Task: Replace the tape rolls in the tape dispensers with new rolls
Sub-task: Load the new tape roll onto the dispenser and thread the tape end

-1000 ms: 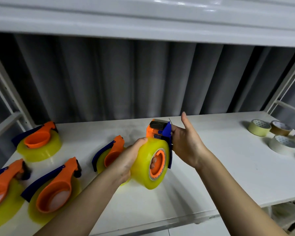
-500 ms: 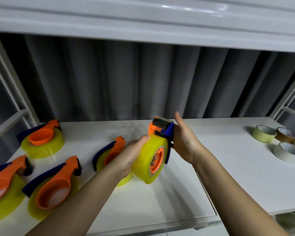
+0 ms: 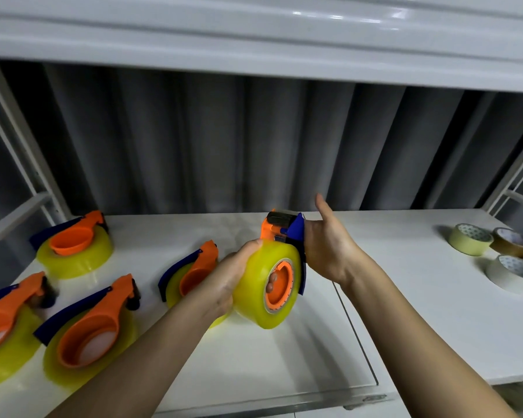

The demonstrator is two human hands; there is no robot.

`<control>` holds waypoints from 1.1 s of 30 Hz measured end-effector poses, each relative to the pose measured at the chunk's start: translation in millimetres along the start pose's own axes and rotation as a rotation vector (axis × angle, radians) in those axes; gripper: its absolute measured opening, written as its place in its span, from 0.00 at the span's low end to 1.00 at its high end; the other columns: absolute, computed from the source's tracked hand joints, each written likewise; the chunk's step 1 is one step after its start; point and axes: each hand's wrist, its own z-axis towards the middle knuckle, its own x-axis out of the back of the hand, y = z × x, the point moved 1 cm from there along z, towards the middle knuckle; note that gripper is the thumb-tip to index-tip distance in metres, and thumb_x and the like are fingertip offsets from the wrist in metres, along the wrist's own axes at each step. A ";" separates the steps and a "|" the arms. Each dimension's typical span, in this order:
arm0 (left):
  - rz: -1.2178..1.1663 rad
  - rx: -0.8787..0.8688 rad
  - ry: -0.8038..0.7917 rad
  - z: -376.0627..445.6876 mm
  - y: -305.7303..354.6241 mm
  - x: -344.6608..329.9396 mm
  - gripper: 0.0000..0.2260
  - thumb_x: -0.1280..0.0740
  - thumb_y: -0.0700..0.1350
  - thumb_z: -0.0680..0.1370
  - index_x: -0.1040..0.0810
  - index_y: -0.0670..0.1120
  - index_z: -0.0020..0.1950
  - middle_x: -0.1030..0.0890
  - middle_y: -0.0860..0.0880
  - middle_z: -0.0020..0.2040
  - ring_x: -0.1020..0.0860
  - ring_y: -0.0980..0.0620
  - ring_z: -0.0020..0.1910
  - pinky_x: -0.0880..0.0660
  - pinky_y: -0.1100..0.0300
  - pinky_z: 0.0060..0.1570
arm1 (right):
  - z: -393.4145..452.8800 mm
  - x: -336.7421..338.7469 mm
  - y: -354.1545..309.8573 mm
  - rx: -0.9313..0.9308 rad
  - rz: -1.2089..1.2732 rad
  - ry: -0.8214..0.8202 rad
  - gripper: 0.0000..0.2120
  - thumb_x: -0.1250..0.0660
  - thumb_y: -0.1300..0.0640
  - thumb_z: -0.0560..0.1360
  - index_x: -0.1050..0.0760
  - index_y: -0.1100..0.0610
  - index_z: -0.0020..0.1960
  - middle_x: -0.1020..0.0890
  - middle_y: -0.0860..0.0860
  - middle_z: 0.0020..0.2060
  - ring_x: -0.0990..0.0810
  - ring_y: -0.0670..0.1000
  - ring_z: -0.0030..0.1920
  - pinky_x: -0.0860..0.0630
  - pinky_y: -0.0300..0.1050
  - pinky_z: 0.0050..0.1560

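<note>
- Left hand (image 3: pixel 230 279) grip: fingers wrapped around the yellow tape roll (image 3: pixel 264 285), thumb on its top rim; one fingertip shows through the orange hub (image 3: pixel 280 282), the other fingers hidden behind the roll.
- Right hand (image 3: pixel 329 248) grip: holds the blue-and-orange dispenser (image 3: pixel 287 233) from its right side, thumb raised; fingers hidden behind the dispenser body, so how they close cannot be told.
- Roll and dispenser are held above the counter (image 3: pixel 405 297), near its middle — roll's open face turned toward the camera and right, its axis roughly level; dispenser head points up and away.
- Left on the counter: four more dispensers lying flat on yellow rolls — nearest one (image 3: pixel 191 273) partly covered by the left wrist, the far-left one (image 3: pixel 3 321) cut by the frame edge.
- Far right: three loose tape rolls (image 3: pixel 468 239), the outermost clipped by the edge.
</note>
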 end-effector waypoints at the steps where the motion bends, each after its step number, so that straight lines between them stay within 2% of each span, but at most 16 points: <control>1: 0.001 -0.004 0.004 0.3 -0.1 -0.3 0.14 0.37 0.58 0.77 0.20 0.51 0.52 0.16 0.43 0.47 0.18 0.42 0.49 0.23 0.44 0.56 | -0.1 1.5 -0.2 -0.002 0.014 -0.012 0.37 0.57 0.31 0.77 0.22 0.58 0.55 0.15 0.57 0.49 0.16 0.55 0.49 0.19 0.46 0.41; 6: 0.022 -0.028 0.012 0.4 0.7 -4.3 0.16 0.37 0.59 0.77 0.21 0.50 0.56 0.16 0.43 0.49 0.18 0.42 0.50 0.23 0.43 0.57 | 0.0 7.2 0.4 0.062 -0.138 0.017 0.35 0.57 0.32 0.77 0.22 0.55 0.57 0.15 0.53 0.48 0.15 0.50 0.45 0.20 0.39 0.38; 10: 0.024 -0.048 0.016 2.6 0.9 -10.1 0.12 0.38 0.58 0.78 0.22 0.52 0.51 0.17 0.46 0.44 0.18 0.46 0.45 0.21 0.49 0.52 | -2.7 12.2 -9.0 -0.004 -0.002 -0.066 0.38 0.58 0.31 0.77 0.22 0.57 0.58 0.18 0.58 0.58 0.18 0.55 0.55 0.21 0.47 0.47; 13: 0.002 -0.052 0.019 5.8 -0.2 -15.8 0.11 0.39 0.58 0.78 0.23 0.53 0.48 0.18 0.47 0.43 0.19 0.47 0.44 0.23 0.50 0.52 | -3.8 12.7 -13.9 -0.033 0.040 -0.052 0.37 0.57 0.31 0.77 0.22 0.59 0.57 0.16 0.58 0.52 0.17 0.55 0.50 0.23 0.48 0.42; 15: -0.010 -0.054 0.022 7.8 -0.7 -20.9 0.10 0.39 0.58 0.78 0.24 0.53 0.46 0.19 0.48 0.42 0.20 0.47 0.43 0.23 0.50 0.51 | -2.5 13.0 -11.3 -0.058 0.055 0.024 0.35 0.56 0.33 0.78 0.23 0.59 0.56 0.16 0.57 0.47 0.18 0.55 0.46 0.24 0.48 0.38; 16: -0.023 -0.049 0.025 8.5 0.1 -22.9 0.10 0.38 0.58 0.78 0.24 0.53 0.44 0.19 0.48 0.41 0.21 0.48 0.42 0.23 0.51 0.50 | -0.5 13.9 -7.4 -0.047 0.087 0.076 0.34 0.54 0.33 0.78 0.25 0.60 0.58 0.17 0.57 0.48 0.18 0.55 0.48 0.25 0.48 0.41; 19: -0.184 -0.036 0.025 4.8 12.3 -30.1 0.10 0.35 0.54 0.77 0.22 0.49 0.42 0.17 0.48 0.32 0.20 0.48 0.36 0.23 0.54 0.40 | 8.2 20.2 11.5 0.189 0.051 0.293 0.25 0.47 0.41 0.81 0.31 0.57 0.68 0.24 0.55 0.63 0.25 0.54 0.62 0.29 0.50 0.59; 21: -0.253 -0.040 -0.019 3.7 24.1 -32.4 0.14 0.34 0.56 0.76 0.18 0.46 0.45 0.17 0.47 0.33 0.19 0.47 0.37 0.21 0.53 0.44 | 7.1 21.2 17.9 0.385 -0.137 0.392 0.13 0.44 0.47 0.81 0.30 0.53 0.60 0.24 0.53 0.62 0.26 0.52 0.61 0.31 0.47 0.61; 22: -0.264 -0.038 -0.061 3.8 29.0 -32.4 0.17 0.36 0.57 0.76 0.18 0.44 0.47 0.17 0.45 0.36 0.19 0.47 0.38 0.22 0.52 0.47 | 5.3 18.3 19.5 0.420 -0.214 0.374 0.08 0.43 0.48 0.81 0.31 0.51 0.55 0.24 0.51 0.58 0.25 0.51 0.59 0.30 0.45 0.58; 24: -0.230 -0.084 -0.080 5.6 38.6 -29.6 0.16 0.39 0.54 0.78 0.19 0.43 0.51 0.18 0.44 0.39 0.19 0.48 0.38 0.23 0.55 0.48 | 3.1 7.6 21.7 0.398 -0.352 0.233 0.07 0.40 0.47 0.80 0.32 0.50 0.52 0.23 0.50 0.53 0.23 0.50 0.55 0.28 0.43 0.52; 28: -0.179 -0.094 0.033 10.2 56.8 -14.9 0.18 0.37 0.49 0.77 0.25 0.42 0.65 0.19 0.42 0.48 0.20 0.46 0.43 0.24 0.52 0.47 | 9.8 -17.2 30.5 0.312 -0.380 0.010 0.20 0.35 0.48 0.77 0.34 0.55 0.65 0.23 0.48 0.56 0.22 0.44 0.55 0.24 0.35 0.49; 30: -0.163 -0.106 0.093 12.3 65.6 -3.3 0.19 0.34 0.48 0.76 0.25 0.42 0.65 0.20 0.42 0.48 0.21 0.45 0.43 0.23 0.52 0.46 | 16.6 -29.3 30.2 0.291 -0.380 -0.043 0.21 0.34 0.49 0.77 0.32 0.56 0.66 0.21 0.48 0.56 0.21 0.44 0.54 0.23 0.34 0.50; 33: -0.084 -0.096 0.168 15.8 73.1 19.2 0.20 0.31 0.50 0.73 0.23 0.43 0.62 0.19 0.41 0.49 0.21 0.43 0.47 0.24 0.49 0.53 | 25.9 -49.1 26.2 0.322 -0.435 -0.064 0.18 0.34 0.50 0.77 0.27 0.59 0.62 0.18 0.52 0.54 0.19 0.48 0.52 0.23 0.38 0.52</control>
